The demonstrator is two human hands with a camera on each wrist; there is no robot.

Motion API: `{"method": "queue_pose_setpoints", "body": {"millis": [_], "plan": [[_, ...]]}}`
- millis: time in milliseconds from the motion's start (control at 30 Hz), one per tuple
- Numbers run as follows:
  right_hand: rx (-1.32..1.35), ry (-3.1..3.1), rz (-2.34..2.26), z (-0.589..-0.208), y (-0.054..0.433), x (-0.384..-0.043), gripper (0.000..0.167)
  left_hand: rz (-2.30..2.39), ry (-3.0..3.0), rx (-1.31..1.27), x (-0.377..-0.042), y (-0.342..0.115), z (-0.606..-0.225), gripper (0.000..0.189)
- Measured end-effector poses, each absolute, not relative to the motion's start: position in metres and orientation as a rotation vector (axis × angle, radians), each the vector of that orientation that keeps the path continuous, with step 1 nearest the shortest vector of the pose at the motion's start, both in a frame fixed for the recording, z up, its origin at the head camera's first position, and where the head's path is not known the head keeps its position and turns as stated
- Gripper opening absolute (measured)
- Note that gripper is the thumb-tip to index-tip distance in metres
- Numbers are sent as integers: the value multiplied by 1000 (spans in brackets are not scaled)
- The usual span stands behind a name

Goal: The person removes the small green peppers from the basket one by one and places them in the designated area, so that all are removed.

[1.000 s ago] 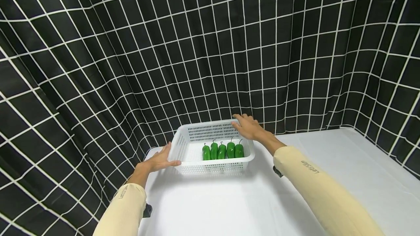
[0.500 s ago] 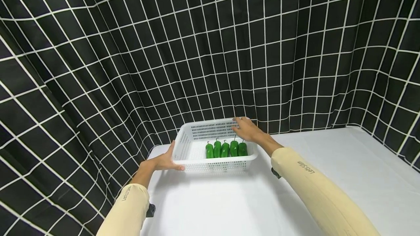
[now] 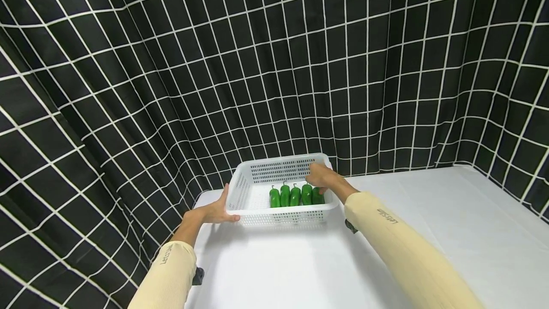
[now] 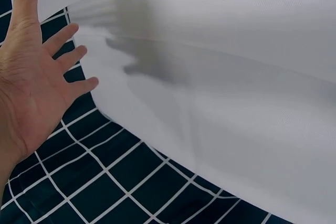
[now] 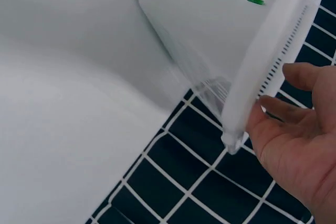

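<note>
A white plastic basket [image 3: 283, 211] with slotted walls stands on the table. Several green peppers lie in a row inside it, toward its right half. My left hand [image 3: 214, 211] lies against the basket's left end, thumb at the front rim; its fingers look spread in the left wrist view. Inside the right end, my right hand [image 3: 321, 176] reaches down with bent fingers over the rightmost pepper [image 3: 318, 199], hiding its stem. In the right wrist view, the basket's rim [image 5: 257, 51] covers some fingertips, so whether they grip the pepper is not visible.
White cloth covers the table [image 3: 283, 266], which extends toward me and to the right. A black curtain [image 3: 266, 61] with a white grid hangs close behind the basket and along the left side.
My right hand has come down from the basket's back right corner toward the rightmost pepper, its fingers bending. My left hand stays at the left end. The view has shifted slightly.
</note>
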State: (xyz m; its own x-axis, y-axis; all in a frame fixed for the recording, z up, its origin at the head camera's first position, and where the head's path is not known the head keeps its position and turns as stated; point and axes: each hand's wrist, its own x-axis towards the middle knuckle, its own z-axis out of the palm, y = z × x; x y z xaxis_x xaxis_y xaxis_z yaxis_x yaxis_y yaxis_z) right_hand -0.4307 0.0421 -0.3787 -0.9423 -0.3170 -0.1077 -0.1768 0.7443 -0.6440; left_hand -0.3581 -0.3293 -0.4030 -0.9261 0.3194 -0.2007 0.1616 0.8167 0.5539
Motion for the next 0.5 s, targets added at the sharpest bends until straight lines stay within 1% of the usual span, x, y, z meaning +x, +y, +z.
{"method": "queue_pose_setpoints", "body": {"millis": [67, 167, 267, 433, 500], "plan": [[-350, 2724, -972, -381, 41, -432, 31, 770, 2717, 365, -358, -329, -402, 148], [-288, 2714, -950, -383, 39, -431, 27, 745, 2722, 358, -357, -327, -402, 143], [-230, 2742, -916, -383, 33, -428, 32, 735, 2728, 348, -357, -327, -401, 145], [-221, 2827, -795, -386, 20, -419, 42, 753, 2731, 346, -356, -328, -400, 151], [-235, 2858, -740, -389, 17, -415, 41, 755, 2726, 353, -356, -328, -401, 149]]}}
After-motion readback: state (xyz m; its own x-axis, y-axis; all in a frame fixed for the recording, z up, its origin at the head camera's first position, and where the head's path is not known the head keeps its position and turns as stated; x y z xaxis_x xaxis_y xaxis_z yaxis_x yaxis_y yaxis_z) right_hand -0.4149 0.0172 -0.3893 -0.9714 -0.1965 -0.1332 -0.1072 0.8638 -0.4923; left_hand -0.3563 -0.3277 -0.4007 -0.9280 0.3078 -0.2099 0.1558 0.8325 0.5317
